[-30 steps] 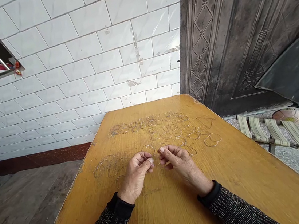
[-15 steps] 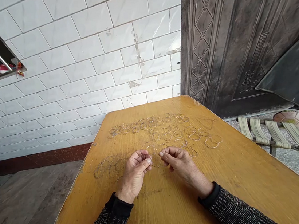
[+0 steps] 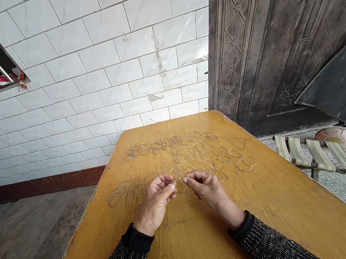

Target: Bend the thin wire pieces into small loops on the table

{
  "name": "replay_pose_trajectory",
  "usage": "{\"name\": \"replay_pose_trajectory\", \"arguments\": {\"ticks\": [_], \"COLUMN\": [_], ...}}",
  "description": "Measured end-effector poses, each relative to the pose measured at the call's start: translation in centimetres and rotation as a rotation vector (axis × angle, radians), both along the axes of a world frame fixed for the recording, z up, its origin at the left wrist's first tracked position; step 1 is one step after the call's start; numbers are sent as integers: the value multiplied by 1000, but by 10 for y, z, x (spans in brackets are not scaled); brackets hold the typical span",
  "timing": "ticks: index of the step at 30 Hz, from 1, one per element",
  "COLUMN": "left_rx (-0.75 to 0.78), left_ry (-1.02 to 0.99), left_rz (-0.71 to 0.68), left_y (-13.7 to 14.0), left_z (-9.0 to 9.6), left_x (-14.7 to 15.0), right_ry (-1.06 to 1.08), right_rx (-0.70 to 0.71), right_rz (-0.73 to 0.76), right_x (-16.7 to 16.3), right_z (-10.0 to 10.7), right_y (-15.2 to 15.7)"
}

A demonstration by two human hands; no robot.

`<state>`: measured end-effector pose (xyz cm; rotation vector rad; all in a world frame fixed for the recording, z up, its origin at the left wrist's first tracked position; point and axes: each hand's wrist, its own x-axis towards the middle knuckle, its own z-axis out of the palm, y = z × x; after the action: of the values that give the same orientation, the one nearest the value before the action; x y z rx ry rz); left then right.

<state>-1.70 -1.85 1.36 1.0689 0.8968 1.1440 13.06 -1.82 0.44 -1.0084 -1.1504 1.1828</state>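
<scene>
Above the middle of the table, my left hand (image 3: 157, 200) and my right hand (image 3: 209, 190) face each other, a small gap between their fingertips. Each pinches thumb against fingers on a thin wire (image 3: 182, 193), bent into rounded loops between and just beyond the fingers. Its exact shape is hard to make out against the wood. Several similar looped wire pieces lie about: a cluster of wire loops (image 3: 117, 193) left of my left hand, a single looped wire (image 3: 246, 163) to the right, and a row of wire loops (image 3: 174, 140) farther back.
The yellow wooden table (image 3: 182, 247) stands near a white tiled wall (image 3: 95, 71). A dark carved door (image 3: 277, 48) is at the right. On the floor there, a folding stool with striped straps (image 3: 321, 154) stands beside a ball (image 3: 333, 137).
My right fingertips have moved slightly left, narrowing the gap to my left hand. Both hands keep their pinch on the wire, and the loops on the table stay put.
</scene>
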Motion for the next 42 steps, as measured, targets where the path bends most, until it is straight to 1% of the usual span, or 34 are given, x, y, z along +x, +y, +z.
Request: {"name": "replay_pose_trajectory", "arguments": {"ticks": [7,11,15,20,25,28,33,37,42], "left_rx": [30,86,130,232,307,321,329,358,351], "left_ry": [60,205,346,498,625,693,742,774,905], "left_rz": [96,134,177,191,220,243,229,270,294], "left_y": [4,10,17,25,32,35,40,45,46], "left_z": [-2,-2,-4,-11,-16,-18,-20,-24,-24], "left_x": [-2,-10,-20,-27,-31,-35,-41,-42,-42], "right_ry": [2,49,53,34,38,30,23,-9,-33], "right_rx": [-7,10,30,35,32,31,11,18,10], "right_rz": [4,-65,-114,-96,-86,-69,-38,-31,-27], "right_x": [1,9,15,13,12,11,9,9,9], "right_z": [1,6,5,2,3,4,4,2,1], "right_y": [1,2,4,5,3,2,1,2,2]}}
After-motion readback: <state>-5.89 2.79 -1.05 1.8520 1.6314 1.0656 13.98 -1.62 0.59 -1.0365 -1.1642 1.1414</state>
